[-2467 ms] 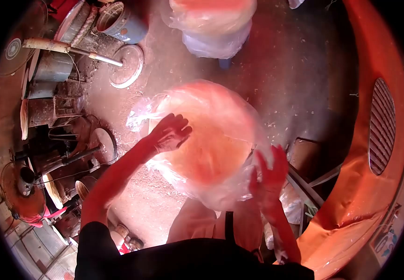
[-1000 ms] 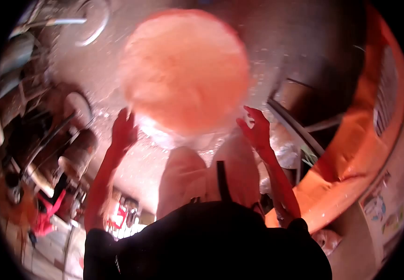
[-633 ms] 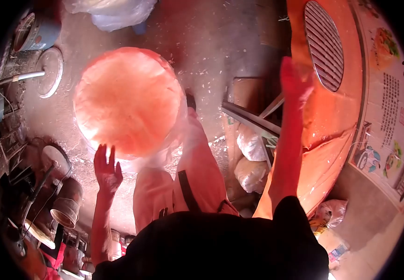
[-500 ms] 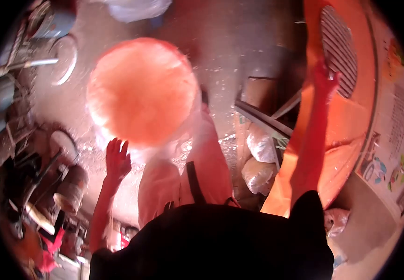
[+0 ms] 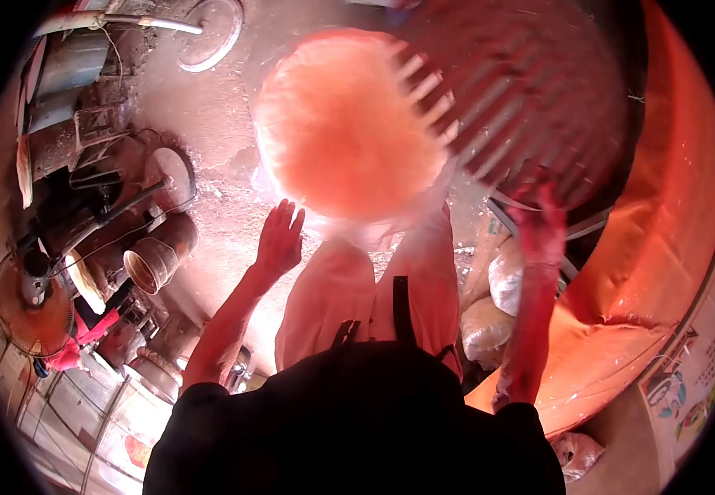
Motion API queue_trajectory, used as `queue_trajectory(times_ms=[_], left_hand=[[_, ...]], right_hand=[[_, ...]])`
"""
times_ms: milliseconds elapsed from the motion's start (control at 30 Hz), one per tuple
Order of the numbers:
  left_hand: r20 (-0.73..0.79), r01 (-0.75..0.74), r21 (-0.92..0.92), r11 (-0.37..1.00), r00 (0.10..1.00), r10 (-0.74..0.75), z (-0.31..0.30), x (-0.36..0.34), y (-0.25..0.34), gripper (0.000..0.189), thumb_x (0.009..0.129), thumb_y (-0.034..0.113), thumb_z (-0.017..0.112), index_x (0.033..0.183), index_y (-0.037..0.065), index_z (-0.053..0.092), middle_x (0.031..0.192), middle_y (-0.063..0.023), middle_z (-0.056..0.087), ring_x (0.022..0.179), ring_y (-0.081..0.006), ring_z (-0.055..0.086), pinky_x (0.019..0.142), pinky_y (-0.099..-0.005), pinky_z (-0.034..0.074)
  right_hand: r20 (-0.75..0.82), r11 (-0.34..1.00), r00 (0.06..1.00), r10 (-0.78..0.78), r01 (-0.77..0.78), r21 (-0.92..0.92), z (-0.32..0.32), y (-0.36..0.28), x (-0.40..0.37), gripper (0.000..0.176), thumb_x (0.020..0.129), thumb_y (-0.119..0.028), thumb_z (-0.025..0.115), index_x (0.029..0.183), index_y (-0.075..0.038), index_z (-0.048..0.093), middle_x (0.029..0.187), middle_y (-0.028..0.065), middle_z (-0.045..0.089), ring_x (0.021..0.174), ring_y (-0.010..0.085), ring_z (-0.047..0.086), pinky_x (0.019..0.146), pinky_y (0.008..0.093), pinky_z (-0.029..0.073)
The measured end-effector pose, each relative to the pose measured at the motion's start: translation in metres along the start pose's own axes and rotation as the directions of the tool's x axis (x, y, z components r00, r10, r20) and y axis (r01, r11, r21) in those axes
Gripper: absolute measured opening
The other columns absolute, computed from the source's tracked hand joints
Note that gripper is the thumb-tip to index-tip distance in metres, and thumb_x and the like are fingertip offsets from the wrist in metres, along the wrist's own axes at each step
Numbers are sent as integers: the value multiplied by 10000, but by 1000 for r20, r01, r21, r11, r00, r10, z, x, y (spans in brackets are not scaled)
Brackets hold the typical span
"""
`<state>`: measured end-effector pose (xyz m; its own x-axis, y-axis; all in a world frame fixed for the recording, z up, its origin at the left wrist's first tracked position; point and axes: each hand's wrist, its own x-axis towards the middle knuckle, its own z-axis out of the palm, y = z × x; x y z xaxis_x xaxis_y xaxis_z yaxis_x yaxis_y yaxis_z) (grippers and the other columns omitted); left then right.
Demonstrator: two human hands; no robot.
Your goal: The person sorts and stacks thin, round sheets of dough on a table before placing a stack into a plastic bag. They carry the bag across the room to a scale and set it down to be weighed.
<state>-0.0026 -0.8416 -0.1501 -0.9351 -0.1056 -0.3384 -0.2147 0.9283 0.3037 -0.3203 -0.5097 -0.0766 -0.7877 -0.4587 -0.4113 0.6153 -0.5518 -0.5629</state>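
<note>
A round tub (image 5: 345, 132) lined with clear plastic stands before my knees, its top a pale mass glowing orange in the light. My left hand (image 5: 280, 239) is open, its fingers stretched out at the tub's near left edge. On the other side my right hand (image 5: 541, 219) is closed on the near edge of a large round slatted rack (image 5: 530, 107), blurred by motion. The rack's left part overlaps the right side of the tub in this view.
An orange sheet (image 5: 646, 247) curves along the right side. Plastic-wrapped bundles (image 5: 487, 326) lie beside my right leg. At left are a rusty bucket (image 5: 155, 260), a fan (image 5: 34, 305) and metal frames. A white-rimmed disc (image 5: 211, 37) lies at the top.
My right hand has swung left from over the orange sheet, carrying the slatted rack toward the tub. My left hand stays at the tub's edge. The view has turned right.
</note>
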Motion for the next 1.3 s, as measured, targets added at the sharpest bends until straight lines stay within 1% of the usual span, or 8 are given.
queue_trajectory(times_ms=[300,567,633,800,833,900,1100,1300], left_hand=[[-168,71,-185,980,980,-103,-7,-25,-3,458,755,111,659,1178,-11,531,1199,-242,527,1135,-409,499,948,-463,430],[-210,-221,-215,951,962,176,-41,6,19,437,787,78,640,1202,-11,537,1153,-219,571,1075,-410,538,921,-458,446],[-212,-303,-186,935,941,263,-45,27,29,465,787,72,638,1227,-16,512,1203,-229,546,1133,-412,504,969,-459,409],[-82,-323,-164,932,946,314,-32,103,27,506,844,173,626,1299,9,477,1275,-222,510,1199,-381,467,1011,-434,373],[-49,-334,-197,922,942,331,-21,118,18,510,858,199,629,1307,13,474,1260,-225,524,1186,-370,484,1006,-425,382],[34,-326,-163,931,942,335,9,142,-19,522,876,273,614,1307,10,478,1250,-230,537,1168,-358,508,995,-414,398],[185,-224,68,972,960,208,12,172,-31,512,911,361,566,1270,-1,517,1233,-224,561,1147,-342,536,976,-402,423],[353,42,-3,999,935,-38,12,196,11,453,946,359,493,1215,2,564,1208,-186,575,1085,-319,561,884,-417,476]], right_hand=[[-192,772,839,509,-544,-329,-27,178,15,274,873,-205,655,1056,-16,580,898,123,655,756,222,671,663,353,587],[-230,941,973,34,-109,-321,-77,167,-52,229,862,-157,654,1011,-5,568,850,59,580,678,150,616,563,281,519],[-364,796,915,-174,-87,-599,-59,138,-75,184,813,-171,674,942,-56,613,798,82,626,700,180,636,604,280,505],[-187,245,540,-821,37,-969,-70,26,-168,97,769,-78,650,865,-64,661,771,161,637,705,218,639,646,327,494],[-387,468,469,-794,65,-882,-77,5,-195,102,775,-31,626,869,-42,662,782,145,654,703,173,627,646,316,491],[-477,479,238,-846,-55,-876,-115,-42,-259,94,806,-13,635,885,-33,681,813,39,692,731,93,590,638,271,478],[-94,340,-464,-881,-481,-808,-247,-92,-516,119,770,-64,630,866,-83,698,763,88,684,727,153,655,640,286,498],[-367,699,-629,-685,-710,-88,-332,-34,-728,285,788,-312,548,830,-80,709,816,208,654,806,357,608,746,448,469]])
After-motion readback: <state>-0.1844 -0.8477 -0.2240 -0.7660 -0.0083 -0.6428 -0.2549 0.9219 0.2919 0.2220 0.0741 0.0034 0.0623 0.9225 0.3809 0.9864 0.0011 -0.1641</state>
